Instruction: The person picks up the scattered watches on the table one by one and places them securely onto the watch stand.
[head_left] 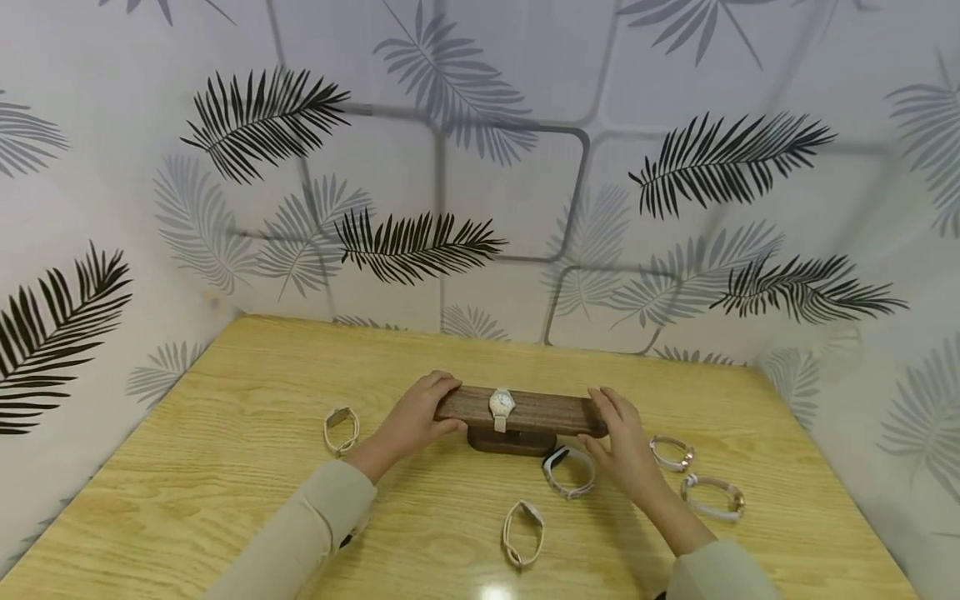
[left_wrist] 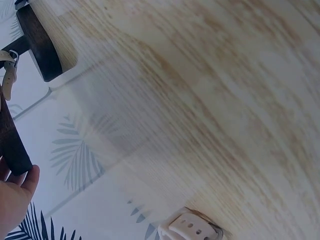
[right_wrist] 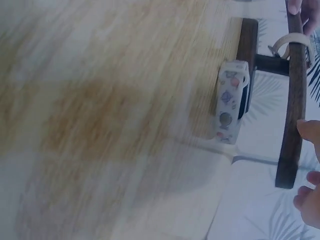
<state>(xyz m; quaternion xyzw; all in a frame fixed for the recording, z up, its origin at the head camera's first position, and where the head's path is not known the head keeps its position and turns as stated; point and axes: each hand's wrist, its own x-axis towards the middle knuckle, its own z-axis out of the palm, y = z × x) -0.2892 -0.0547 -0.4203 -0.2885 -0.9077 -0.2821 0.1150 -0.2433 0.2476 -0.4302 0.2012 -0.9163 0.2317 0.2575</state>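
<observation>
A dark wooden watch stand [head_left: 555,411] with a T-shaped bar stands on the table. Around the left part of its bar is a pale-strapped watch [head_left: 502,405] with a round white dial. My left hand [head_left: 416,421] grips the bar's left end, thumb in front and fingers behind. At the opposite end, my right hand [head_left: 619,433] holds the bar between thumb and fingers. The right wrist view shows the stand's base [right_wrist: 247,40] on the table, and a patterned-strap watch [right_wrist: 227,102] close by it. That watch is apart from both hands.
On the wooden table [head_left: 247,467], a pale-banded watch [head_left: 341,431] lies left of my left hand. Another loop-shaped watch [head_left: 522,533] lies nearer the front. Two more watches, one farther back [head_left: 671,452] and one nearer [head_left: 712,497], lie beside my right forearm. A leaf-patterned backdrop [head_left: 495,192] rises behind.
</observation>
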